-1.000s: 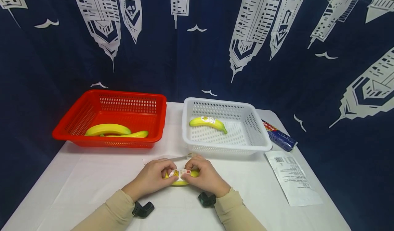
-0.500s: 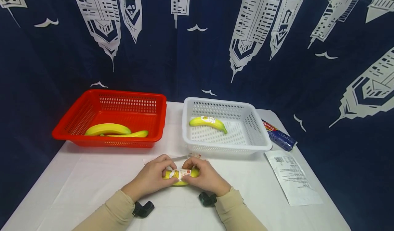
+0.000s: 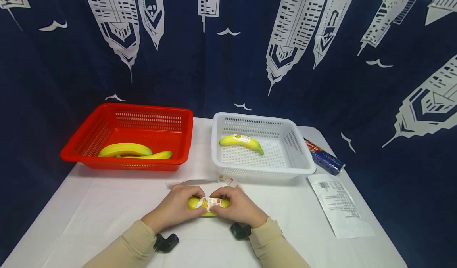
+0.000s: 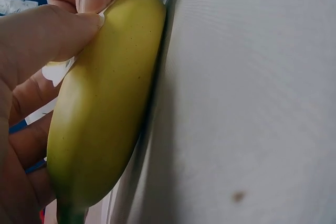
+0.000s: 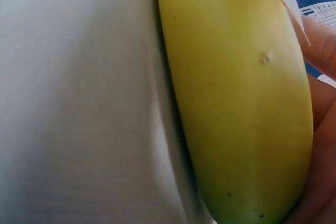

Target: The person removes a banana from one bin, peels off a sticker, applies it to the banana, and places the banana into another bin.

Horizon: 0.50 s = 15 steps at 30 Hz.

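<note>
On the banana [image 4: 107, 95], which lies crosswise on the table [image 3: 107, 212] between both hands, we see only a small shift: over the last second the thumbs have slid lower along the near edge of the label [image 3: 215, 201], and more of its printed face shows. The left index finger now reaches further over the far side. To us that suggests the label is in place but its edges are unfinished; both wrist views show a white edge standing off the skin.

The left hand [image 3: 173, 206] grips the banana near its stem end, thumb at the label, and the right hand [image 3: 242, 208] grips the other end.

The banana itself is plump and yellow, tinged green at the ends, with a few dark specks and one small bump. Its label carries a banana picture and a red square.

Just behind the fingertips lies a crumpled paper strip [image 3: 228, 180], more of it in sight than a second ago. Beyond, the white basket [image 3: 264, 171] holds one labelled fruit [image 3: 254, 144], and the red basket [image 3: 143, 161] holds two plain ones [image 3: 125, 149]. To the right we find a blue packet [image 3: 326, 161] and a flat white pouch [image 3: 340, 206].
</note>
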Available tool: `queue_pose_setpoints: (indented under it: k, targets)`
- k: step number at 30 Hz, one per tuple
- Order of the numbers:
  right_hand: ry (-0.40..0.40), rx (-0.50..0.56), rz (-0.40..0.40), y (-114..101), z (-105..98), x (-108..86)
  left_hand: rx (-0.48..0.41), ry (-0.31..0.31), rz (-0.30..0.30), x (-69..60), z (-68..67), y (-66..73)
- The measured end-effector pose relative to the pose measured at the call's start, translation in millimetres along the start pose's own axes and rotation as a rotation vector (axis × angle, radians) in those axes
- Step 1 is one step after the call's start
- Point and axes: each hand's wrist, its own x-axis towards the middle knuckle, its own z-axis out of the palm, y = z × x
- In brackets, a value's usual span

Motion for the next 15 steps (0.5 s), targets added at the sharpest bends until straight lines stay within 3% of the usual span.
queue_pose_setpoints:
  k: [6,15]
  targets:
    - [-0.009,0.038,-0.012,-0.5,-0.4,-0.1,-0.061,0.004,-0.052,-0.7,3.4,-0.6]
    - [-0.007,-0.017,-0.047,0.0,-0.5,0.4,-0.142,0.023,-0.124,-0.6,6.5,1.3]
